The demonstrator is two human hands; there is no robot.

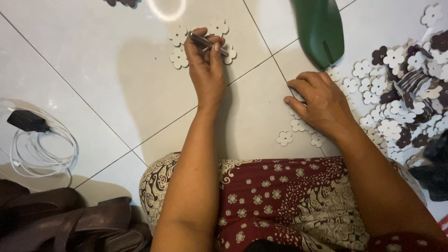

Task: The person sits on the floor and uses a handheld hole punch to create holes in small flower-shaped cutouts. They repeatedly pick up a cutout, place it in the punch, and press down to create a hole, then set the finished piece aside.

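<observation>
I am sitting on a floor of large white tiles (116,88), my legs tucked under a dark red patterned cloth (284,200) that fills the bottom of the view. At the far left a black charger plug (27,121) lies on the tiles with its white cable (44,156) looped in coils beside it, and below that, in the corner, a heap of dark brown straps (70,224).

My left hand (205,65) is stretched out ahead of me. Its fingers are closed around a thin metal tool (205,42), held slantwise, and the hand rests over a small cluster of white flower-shaped cutouts (177,45) laid flat on the floor; the tool's end is over one of them at the right of the cluster.

My hands are well apart. Between them, further out, a green shoe-shaped form (319,30) lies on the tiles.

My right hand (319,102) is palm down with the fingers curled, pressing on a few loose white flowers (298,125) near my knee; one more flower (284,138) lies just to its left. I cannot tell whether it grips any of them.

To the right spreads a big pile of flower cutouts (401,93), white ones mixed with dark brown ones, reaching the edge of the view.
</observation>
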